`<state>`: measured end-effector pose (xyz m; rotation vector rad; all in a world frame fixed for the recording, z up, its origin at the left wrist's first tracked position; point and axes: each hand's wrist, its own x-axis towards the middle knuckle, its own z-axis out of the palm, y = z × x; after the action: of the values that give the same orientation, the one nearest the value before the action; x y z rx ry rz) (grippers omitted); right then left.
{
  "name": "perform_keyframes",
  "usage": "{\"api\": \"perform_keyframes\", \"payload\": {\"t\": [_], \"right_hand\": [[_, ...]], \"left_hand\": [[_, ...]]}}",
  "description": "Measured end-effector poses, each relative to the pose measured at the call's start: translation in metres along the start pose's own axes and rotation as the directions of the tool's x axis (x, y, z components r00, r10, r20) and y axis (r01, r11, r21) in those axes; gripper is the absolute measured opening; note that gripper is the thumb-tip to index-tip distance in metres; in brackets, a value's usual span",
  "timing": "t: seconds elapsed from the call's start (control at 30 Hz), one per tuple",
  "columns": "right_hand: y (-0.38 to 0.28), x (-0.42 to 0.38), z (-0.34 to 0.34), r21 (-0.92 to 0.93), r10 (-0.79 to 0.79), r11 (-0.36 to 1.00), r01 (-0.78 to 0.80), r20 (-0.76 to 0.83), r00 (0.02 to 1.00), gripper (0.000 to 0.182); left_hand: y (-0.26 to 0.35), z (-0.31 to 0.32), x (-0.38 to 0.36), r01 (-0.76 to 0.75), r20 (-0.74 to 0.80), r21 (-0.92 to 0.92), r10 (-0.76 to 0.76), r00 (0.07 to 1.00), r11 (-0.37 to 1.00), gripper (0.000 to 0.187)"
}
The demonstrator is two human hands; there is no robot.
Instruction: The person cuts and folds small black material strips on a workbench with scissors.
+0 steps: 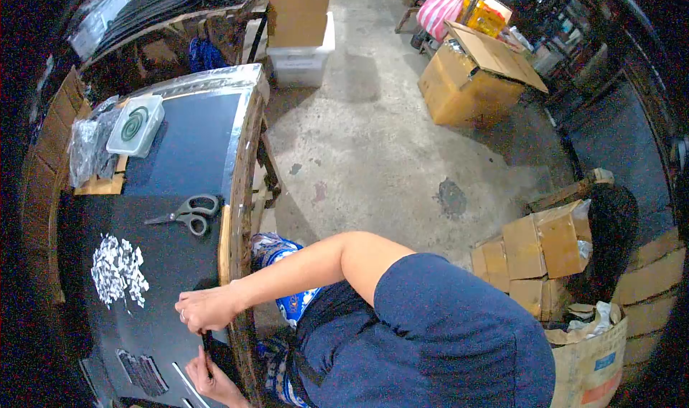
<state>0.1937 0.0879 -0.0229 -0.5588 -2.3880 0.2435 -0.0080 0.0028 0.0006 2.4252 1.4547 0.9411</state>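
Seemingly pinched dark strip (204,338) by its twelve-o'clock end in right hand (208,309); judged it light, bendy; could not tell grip of left hand (212,382).

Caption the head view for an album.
Right hand and left hand close together at a dark tabletop, near scissors and small white pieces.
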Motion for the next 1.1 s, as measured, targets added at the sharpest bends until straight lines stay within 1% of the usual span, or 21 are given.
{"api": "perform_keyframes", "payload": {"t": [0.07,0.1,0.13,0.17,0.2,0.23,0.27,0.33,0.37,0.43,0.53,0.6,0.77,0.83,0.87,0.93,0.97,1.0,1.03,1.07,1.1], "right_hand": [[0.004,-0.002,-0.007,0.034,0.017,0.999,-0.014,-0.086,0.996,0.005],[0.009,-0.002,-0.009,0.057,-0.066,0.995,0.076,-0.168,0.984,0.005],[0.009,-0.002,-0.015,0.123,-0.078,0.987,0.108,-0.228,0.971,0.006],[0.01,-0.005,-0.02,0.067,-0.069,0.994,0.084,-0.202,0.977,0.005],[0.012,-0.007,-0.02,0.06,-0.09,0.993,0.105,-0.209,0.974,0.007],[0.011,-0.008,-0.023,0.181,-0.062,0.978,0.1,-0.205,0.977,0.01],[0.009,-0.01,-0.026,0.202,-0.04,0.976,0.079,-0.188,0.981,0.011],[0.012,-0.011,-0.026,0.29,-0.021,0.954,0.069,-0.165,0.986,0.011],[0.012,-0.01,-0.031,0.293,-0.027,0.953,0.072,-0.155,0.988,0.011],[0.012,-0.01,-0.031,0.293,0.025,0.956,0.004,-0.095,0.995,0.013],[0.007,-0.007,-0.034,0.302,0.117,0.948,-0.104,-0.024,0.993,0.013],[0.006,-0.006,-0.035,0.284,0.105,0.954,-0.098,-0.01,0.994,0.012],[0.002,-0.003,-0.036,0.275,0.115,0.954,-0.115,0.016,0.993,0.013],[0.002,-0.003,-0.035,0.275,0.124,0.954,-0.12,0.001,0.992,0.013],[0.003,-0.002,-0.031,0.274,0.128,0.954,-0.124,0.003,0.992,0.013],[0.011,-0.004,-0.023,0.285,0.047,0.958,-0.025,-0.073,0.996,0.012],[0.015,-0.001,-0.022,0.313,-0.019,0.948,0.054,-0.114,0.993,0.011],[0.019,-0.004,-0.011,0.369,-0.01,0.926,0.082,-0.191,0.981,0.01],[0.018,-0.005,-0.009,0.347,-0.006,0.934,0.083,-0.217,0.976,0.009],[0.016,-0.002,-0.017,0.308,-0.026,0.948,0.084,-0.187,0.982,0.006],[0.017,-0.001,-0.018,0.337,-0.026,0.937,0.092,-0.194,0.981,0.003]], "left_hand": [[0.0,-0.001,0.002,0.017,-0.007,-0.003,-0.017,1.0,1.0,0.027],[0.0,0.001,0.003,-0.014,-0.02,-0.013,0.014,1.0,1.0,0.028],[0.002,-0.002,0.001,-0.031,-0.031,-0.003,0.031,0.999,1.0,0.029],[0.012,0.0,0.005,0.005,-0.075,0.006,-0.004,0.997,1.0,0.026],[0.022,-0.002,0.007,0.021,-0.062,0.025,-0.019,0.998,0.999,0.024],[0.02,-0.003,0.007,0.009,-0.079,-0.011,-0.01,0.997,1.0,0.023],[0.026,-0.006,0.011,0.029,-0.065,0.016,-0.028,0.998,0.999,0.024],[0.029,-0.008,0.013,0.08,-0.075,-0.019,-0.081,0.994,0.997,0.025],[0.029,-0.007,0.014,0.082,-0.095,-0.031,-0.084,0.992,0.996,0.025],[0.027,-0.005,0.014,0.049,-0.126,-0.057,-0.056,0.99,0.997,0.026],[0.02,-0.004,0.011,0.084,-0.119,-0.056,-0.09,0.989,0.995,0.023],[0.018,-0.001,0.01,0.081,-0.132,-0.104,-0.095,0.987,0.991,0.023],[0.018,-0.001,0.011,0.113,-0.121,-0.127,-0.129,0.984,0.985,0.022],[0.019,-0.004,0.01,0.134,-0.11,-0.139,-0.15,0.982,0.981,0.022],[0.018,-0.007,0.009,0.131,-0.096,-0.096,-0.14,0.986,0.987,0.023],[0.02,-0.008,0.012,0.122,-0.096,-0.048,-0.126,0.987,0.991,0.021],[0.025,-0.007,0.013,0.106,-0.107,-0.063,-0.112,0.988,0.992,0.019],[0.027,-0.008,0.013,0.081,-0.111,-0.01,-0.082,0.99,0.997,0.022],[0.027,-0.005,0.012,0.084,-0.118,0.017,-0.081,0.99,0.996,0.024],[0.028,-0.005,0.012,0.078,-0.102,-0.017,-0.079,0.992,0.997,0.025],[0.024,-0.001,0.01,0.044,-0.111,0.046,-0.038,0.993,0.998,0.025]]}}
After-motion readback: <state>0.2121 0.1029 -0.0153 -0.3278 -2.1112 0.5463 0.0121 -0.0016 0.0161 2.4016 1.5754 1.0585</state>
